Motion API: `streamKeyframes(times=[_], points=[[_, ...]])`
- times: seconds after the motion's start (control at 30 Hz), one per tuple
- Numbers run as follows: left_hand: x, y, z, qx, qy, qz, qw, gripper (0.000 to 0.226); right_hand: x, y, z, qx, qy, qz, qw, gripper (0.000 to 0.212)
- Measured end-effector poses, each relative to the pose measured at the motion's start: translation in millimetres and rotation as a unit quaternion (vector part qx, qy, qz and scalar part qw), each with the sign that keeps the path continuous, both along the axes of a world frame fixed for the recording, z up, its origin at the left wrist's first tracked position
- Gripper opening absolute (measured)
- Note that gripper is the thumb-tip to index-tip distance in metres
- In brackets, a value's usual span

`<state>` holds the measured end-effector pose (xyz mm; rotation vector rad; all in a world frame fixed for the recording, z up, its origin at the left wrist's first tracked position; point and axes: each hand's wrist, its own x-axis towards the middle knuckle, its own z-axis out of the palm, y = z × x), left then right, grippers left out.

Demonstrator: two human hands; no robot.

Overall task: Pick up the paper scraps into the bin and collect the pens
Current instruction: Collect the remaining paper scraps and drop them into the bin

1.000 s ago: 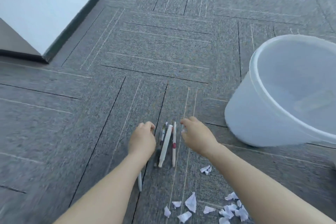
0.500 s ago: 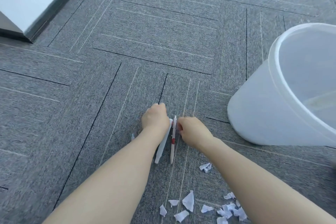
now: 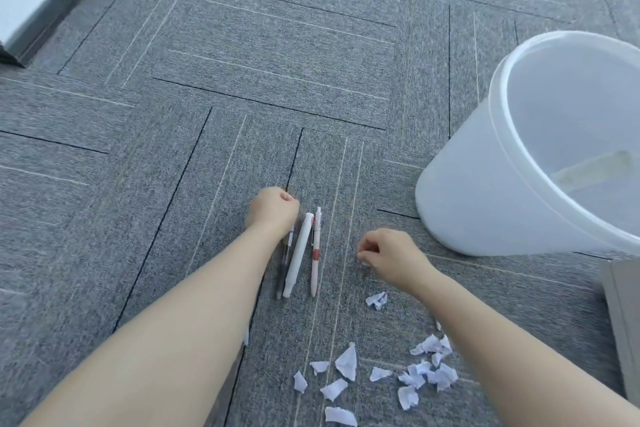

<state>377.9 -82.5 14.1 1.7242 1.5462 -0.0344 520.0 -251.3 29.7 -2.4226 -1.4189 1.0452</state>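
Note:
Three pens lie side by side on the grey carpet: a dark pen (image 3: 281, 269), a thick white pen (image 3: 298, 253) and a pink-white pen with a red band (image 3: 315, 250). My left hand (image 3: 273, 210) is a closed fist at the pens' far ends, its wrist over the top of the dark pen. My right hand (image 3: 389, 253) is curled on the carpet to the right of the pens, apart from them. A small white bit shows at its fingertips, too small to identify. Paper scraps (image 3: 348, 360) litter the carpet near me. One scrap (image 3: 377, 300) lies just behind my right hand.
A translucent white bin (image 3: 485, 204) stands open on the right, close to my right hand. A grey flat object (image 3: 623, 322) sits at the right edge. Another white sliver (image 3: 246, 336) peeks from under my left forearm. A white wall with dark skirting (image 3: 52, 7) runs at far left.
My right hand has left the pens and moved right and toward me. My left hand shifted slightly left, uncovering the white pen. The view tilted, showing more scraps.

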Motion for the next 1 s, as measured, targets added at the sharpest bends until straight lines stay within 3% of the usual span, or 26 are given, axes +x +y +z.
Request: streamKeyframes(times=[0.1, 0.23, 0.33, 0.4, 0.47, 0.57, 0.67, 0.73, 0.83, 0.9, 1.0], points=[[-11, -2, 16, 0.023, -0.138, 0.091, 0.986, 0.012, -3, -12, 2, -0.032, 0.017, 0.008, 0.999, 0.009], [-29, -25, 40, 0.115, -0.177, 0.017, 0.977, 0.008, -9, -29, 5, -0.049, -0.01, 0.04, 0.998, 0.016], [-48, -63, 37, 0.074, -0.158, -0.135, 0.975, 0.007, -17, -38, 9, -0.06, -0.018, 0.068, 0.996, 0.021], [-62, -90, 25, 0.054, -0.119, -0.259, 0.957, 0.006, -20, -42, 8, -0.063, -0.022, 0.086, 0.994, 0.027], [-75, -113, 11, 0.035, -0.099, -0.326, 0.939, 0.01, -24, -44, 4, -0.046, -0.036, 0.094, 0.994, 0.02], [-90, -137, -7, 0.066, -0.095, -0.358, 0.927, 0.017, -26, -55, -1, -0.033, -0.05, 0.129, 0.99, 0.005], [-99, -153, -11, 0.089, -0.13, -0.355, 0.921, 0.02, -28, -75, 1, -0.049, -0.034, 0.158, 0.986, 0.012], [-103, -163, -9, 0.071, -0.144, -0.388, 0.907, 0.023, -28, -91, 3, -0.012, -0.013, 0.113, 0.993, 0.016], [-111, -173, -10, 0.09, -0.173, -0.37, 0.908, 0.032, -29, -111, 10, 0.034, -0.022, 0.031, 0.999, 0.043], [-115, -180, -10, 0.108, -0.172, -0.355, 0.912, 0.044, -33, -121, 11, 0.003, -0.023, 0.051, 0.998, 0.057], [-120, -201, -9, 0.1, -0.168, -0.388, 0.901, 0.055, -53, -133, 5, -0.033, -0.013, 0.131, 0.991, 0.059]])
